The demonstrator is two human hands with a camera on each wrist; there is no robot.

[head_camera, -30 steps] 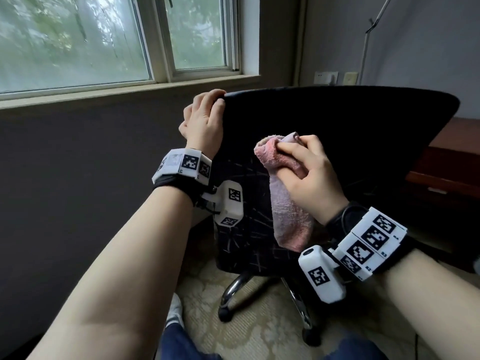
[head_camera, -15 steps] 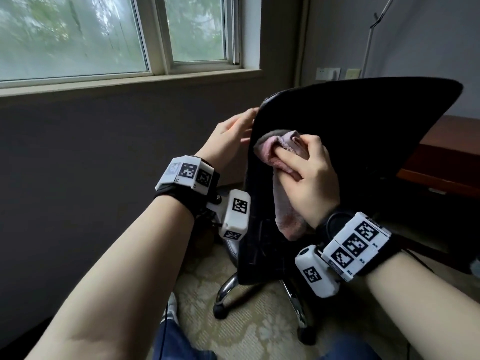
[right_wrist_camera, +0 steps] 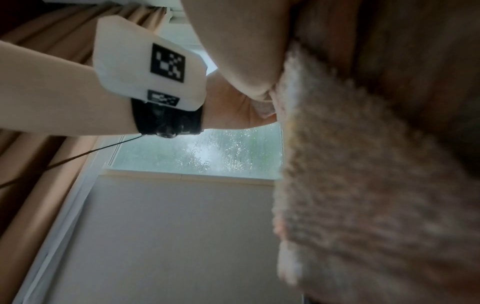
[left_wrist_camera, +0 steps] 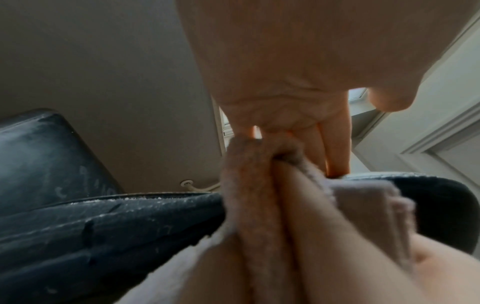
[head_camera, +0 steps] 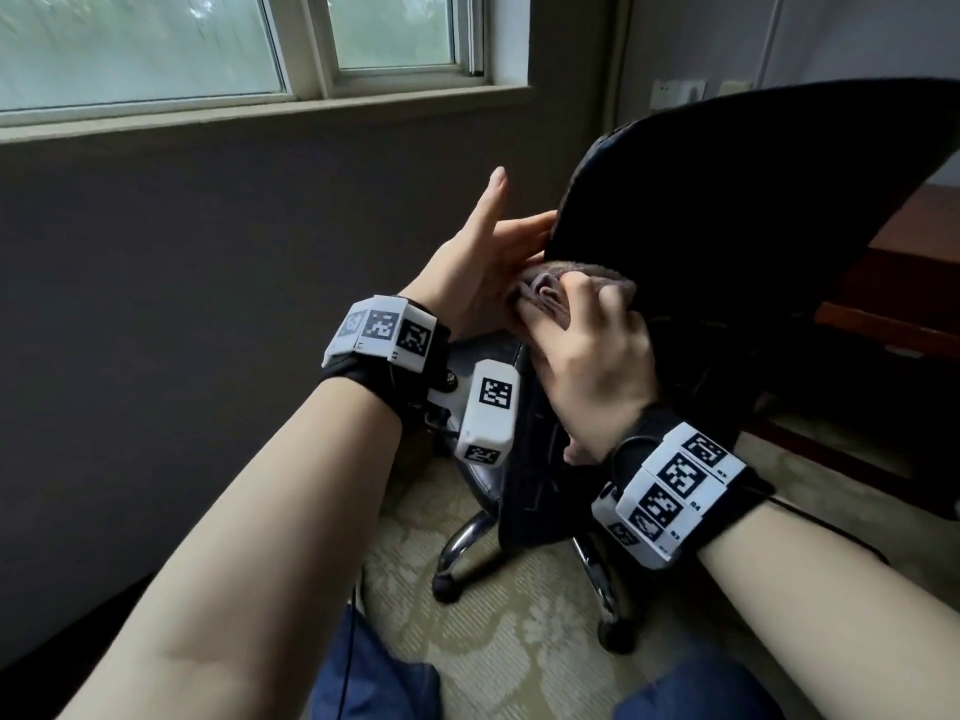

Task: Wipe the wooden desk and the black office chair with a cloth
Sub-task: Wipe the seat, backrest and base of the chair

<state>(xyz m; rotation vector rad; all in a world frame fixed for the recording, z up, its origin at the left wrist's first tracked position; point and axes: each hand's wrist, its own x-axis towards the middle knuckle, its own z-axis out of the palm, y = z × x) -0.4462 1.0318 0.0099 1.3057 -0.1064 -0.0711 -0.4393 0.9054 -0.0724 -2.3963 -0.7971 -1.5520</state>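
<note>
**Cloth pressed to the chair back's edge**

A grey wall under a white-framed window [head_camera: 311,49] faces the person; patterned beige carpet [head_camera: 498,641] lies below, and a reddish-brown wooden desk [head_camera: 904,283] stands at the right. The black office chair [head_camera: 727,210] has its backrest edge-on, long axis upright. The right hand [head_camera: 587,366] grips a bunched pink terry cloth [head_camera: 550,291] against that edge, fingers curled round it. The left hand [head_camera: 483,267] is flat, fingers straight, touching the backrest's rim.

window [head_camera: 156,44] above sill | grey wall [head_camera: 182,278] | patterned carpet [head_camera: 519,641] | tan curtain [right_wrist_camera: 39,185]
</note>
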